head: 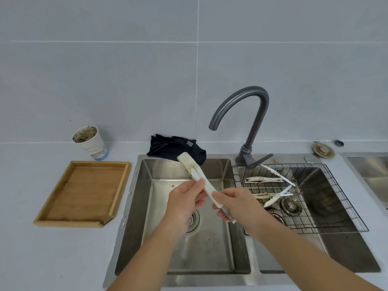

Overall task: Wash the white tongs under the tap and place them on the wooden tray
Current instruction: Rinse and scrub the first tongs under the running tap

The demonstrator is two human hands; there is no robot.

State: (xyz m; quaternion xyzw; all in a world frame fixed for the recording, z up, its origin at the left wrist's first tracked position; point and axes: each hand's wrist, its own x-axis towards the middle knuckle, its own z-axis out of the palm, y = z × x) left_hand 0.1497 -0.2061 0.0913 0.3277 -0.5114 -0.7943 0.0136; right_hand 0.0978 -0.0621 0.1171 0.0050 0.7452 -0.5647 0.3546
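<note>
Head view: one pair of soiled white tongs (pixel 196 173) held over left sink basin (pixel 144 208), below tap (pixel 241 114). Left hand (pixel 184 203) pinches its middle; right hand (pixel 237 204) grips handle end. Three more tongs (pixel 270 186) in wire rack (pixel 336 198). One wooden tray (pixel 84 192) on bench (pixel 31 259).

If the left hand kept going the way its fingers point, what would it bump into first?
Probably the right hand. The left hand holds the white tongs over the sink, fingers pointing right, and the right hand's grip on the tongs lies close beside it. Depth is hard to judge.
</note>
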